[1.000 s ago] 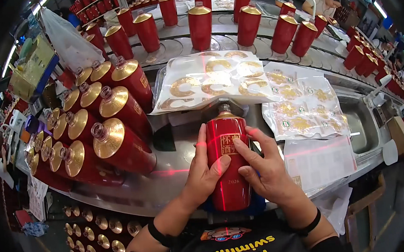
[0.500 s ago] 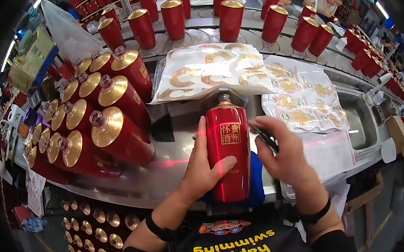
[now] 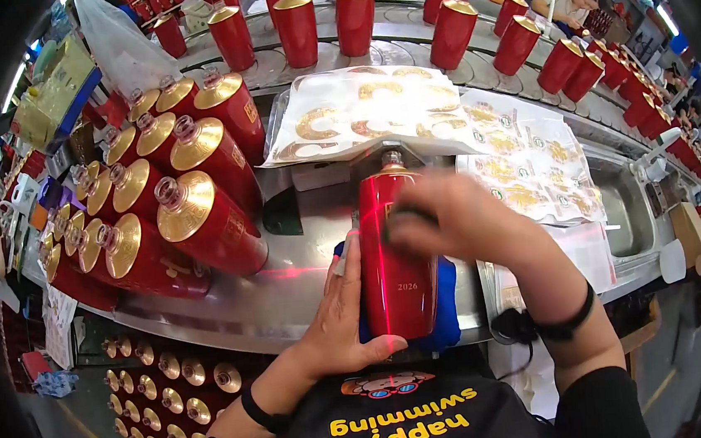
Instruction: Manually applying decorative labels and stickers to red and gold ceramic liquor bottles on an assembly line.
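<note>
A glossy red bottle [image 3: 403,313] with a clear glass neck leans back in front of me on a blue cloth [image 3: 449,315]. My left hand [image 3: 336,320] steadies it, fingers along its left side and thumb across the lower front. Blurred by motion, my right hand [image 3: 466,219] presses a dark, flat scraper-like piece [image 3: 407,221] against the upper front. Hand and piece cover most of the gold print there; small pale print shows lower down. Thin red light lines cross on the bottle and the steel table [image 3: 286,250].
Gold-shouldered red bottles [image 3: 200,219] crowd the left. Sheets of gold decals [image 3: 341,107] lie behind my bottle, with more sheets [image 3: 529,162] at right. Beyond runs a curved conveyor [image 3: 403,56] carrying red bottles. A sink [image 3: 625,212] stands right; a co-worker [image 3: 569,4] sits far right.
My right hand has moved left, from beside the bottle onto its upper front with the dark piece. My left hand has slid slightly lower. Bottles on the conveyor have shifted right.
</note>
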Demonstrator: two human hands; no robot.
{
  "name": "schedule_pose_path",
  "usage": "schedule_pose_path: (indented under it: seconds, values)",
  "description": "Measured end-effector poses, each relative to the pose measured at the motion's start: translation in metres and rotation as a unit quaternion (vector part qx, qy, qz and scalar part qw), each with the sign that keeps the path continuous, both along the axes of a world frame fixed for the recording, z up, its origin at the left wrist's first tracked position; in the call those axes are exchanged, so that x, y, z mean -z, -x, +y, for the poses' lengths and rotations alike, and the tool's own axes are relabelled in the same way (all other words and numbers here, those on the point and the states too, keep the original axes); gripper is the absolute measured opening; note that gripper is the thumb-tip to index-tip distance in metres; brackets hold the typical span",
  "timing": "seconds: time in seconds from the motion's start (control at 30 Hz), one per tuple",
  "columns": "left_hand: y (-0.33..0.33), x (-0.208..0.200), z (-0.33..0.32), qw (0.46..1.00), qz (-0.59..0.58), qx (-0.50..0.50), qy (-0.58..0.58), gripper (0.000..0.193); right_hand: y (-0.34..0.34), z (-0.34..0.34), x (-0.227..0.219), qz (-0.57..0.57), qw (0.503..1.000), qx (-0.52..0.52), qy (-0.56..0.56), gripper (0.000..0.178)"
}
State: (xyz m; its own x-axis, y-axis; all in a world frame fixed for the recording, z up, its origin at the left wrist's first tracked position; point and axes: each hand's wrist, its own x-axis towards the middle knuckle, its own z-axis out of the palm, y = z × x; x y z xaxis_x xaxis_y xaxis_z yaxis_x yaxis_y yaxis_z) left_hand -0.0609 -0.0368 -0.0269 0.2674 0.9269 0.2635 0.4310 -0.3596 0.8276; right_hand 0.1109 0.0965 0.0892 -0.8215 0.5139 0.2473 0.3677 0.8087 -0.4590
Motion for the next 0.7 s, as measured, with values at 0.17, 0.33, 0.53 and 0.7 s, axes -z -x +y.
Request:
schedule_pose_path:
  seconds: [0.17, 0.33, 0.53, 0.7]
  values:
    - [-0.005, 0.007, -0.013, 0.99, 0.108, -0.052, -0.078, 0.126, 0.011, 0.022, 0.014, -0.053, 0.981, -0.184, -0.035, 0.02]
    - [-0.001, 0.017, -0.013, 0.986, 0.13, -0.075, -0.075, 0.132, -0.001, 0.005, 0.006, 0.148, 0.945, 0.007, -0.292, 0.016]
    - [0.002, 0.019, -0.008, 0.993, 0.057, -0.067, -0.077, 0.131, -0.062, -0.041, 0.045, 0.073, 0.976, -0.177, 0.107, 0.018]
    - [0.022, -0.02, 0.039, 0.972, 0.125, -0.008, -0.197, 0.111, -0.083, -0.032, 0.072, 0.264, 0.908, 0.138, 0.295, 0.015]
